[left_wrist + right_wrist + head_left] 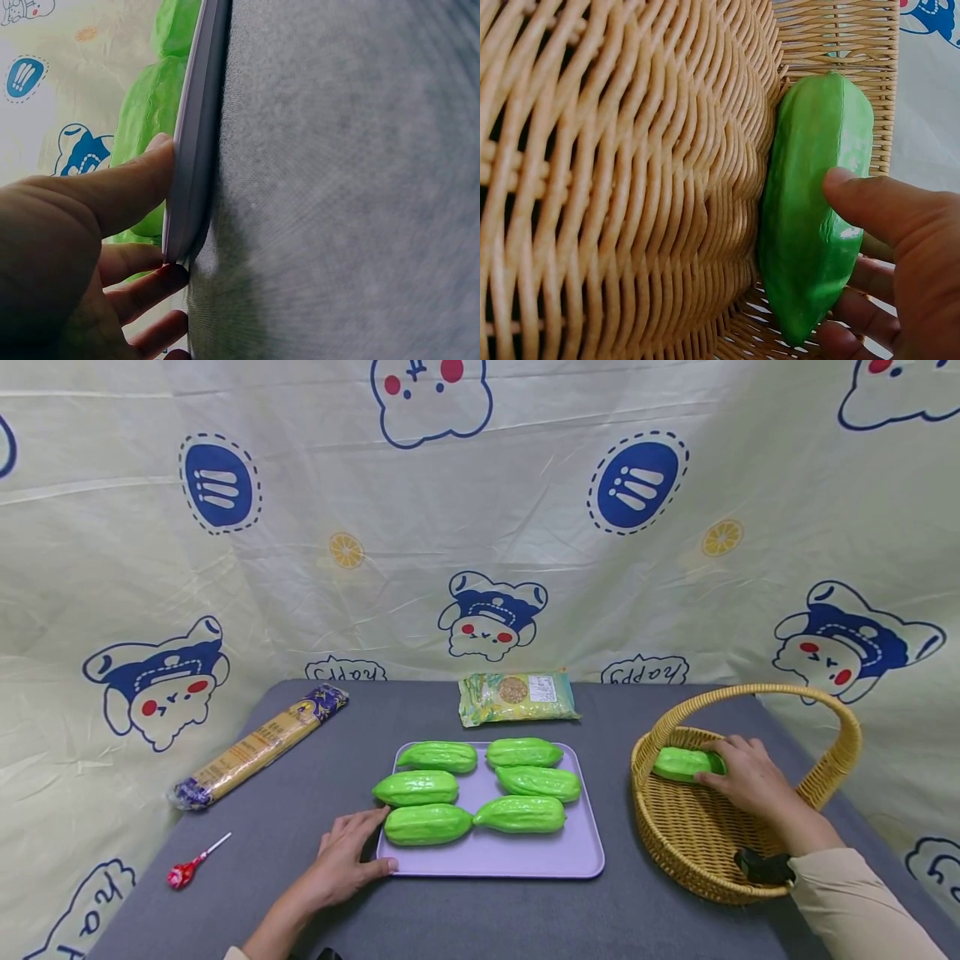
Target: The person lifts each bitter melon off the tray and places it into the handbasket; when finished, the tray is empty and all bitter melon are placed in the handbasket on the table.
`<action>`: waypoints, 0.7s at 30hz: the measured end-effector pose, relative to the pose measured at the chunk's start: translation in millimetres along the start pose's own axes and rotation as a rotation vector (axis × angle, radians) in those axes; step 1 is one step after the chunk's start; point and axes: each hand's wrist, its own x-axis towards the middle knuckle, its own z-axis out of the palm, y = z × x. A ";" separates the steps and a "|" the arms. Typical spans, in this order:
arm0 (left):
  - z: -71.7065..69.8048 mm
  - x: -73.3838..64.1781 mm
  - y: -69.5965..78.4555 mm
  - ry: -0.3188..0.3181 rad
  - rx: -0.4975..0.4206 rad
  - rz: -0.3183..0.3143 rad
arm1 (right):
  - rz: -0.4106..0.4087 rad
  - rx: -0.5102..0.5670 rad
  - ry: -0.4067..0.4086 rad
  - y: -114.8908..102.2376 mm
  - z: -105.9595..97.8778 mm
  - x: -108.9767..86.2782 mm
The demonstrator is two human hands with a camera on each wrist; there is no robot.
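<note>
My left hand [347, 856] grips the front left corner of a lilac tray [495, 862], its thumb over the rim and its fingers at the outer side. Several green ridged gourds lie on that tray in two columns, among them a front left gourd [427, 824] and a front right gourd [521, 815]. Inside a woven wicker basket [675, 852] at the right, my right hand [750, 777] holds another green gourd [814, 202]. Its thumb lies along the gourd's upper face, with the fingers on the far side. The gourd rests low against the wicker.
A long pasta packet [258, 747] lies at the back left, and a red lollipop [187, 868] is in front of it. Behind the tray sits a green and yellow food bag [517, 697]. The basket's tall handle [750, 690] arches over my right hand. A printed cloth [525, 527] hangs behind the table.
</note>
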 end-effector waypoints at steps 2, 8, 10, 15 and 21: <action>0.0 -0.1 -0.3 -0.001 0.001 0.001 | 0.004 0.002 -0.003 -0.2 -0.1 -0.2; -0.1 -0.4 -0.4 -0.001 0.003 0.002 | 0.014 -0.002 -0.007 -0.3 0.6 -0.5; -0.3 -0.8 -0.2 0.001 0.002 0.005 | 0.016 -0.009 -0.006 -0.1 1.1 -0.2; -0.6 -1.1 -0.2 0.003 -0.001 0.007 | 0.017 -0.031 0.001 1.1 1.9 1.2; -0.6 0.1 -0.5 -0.006 -0.002 -0.005 | 0.019 -0.036 0.000 2.7 1.4 2.1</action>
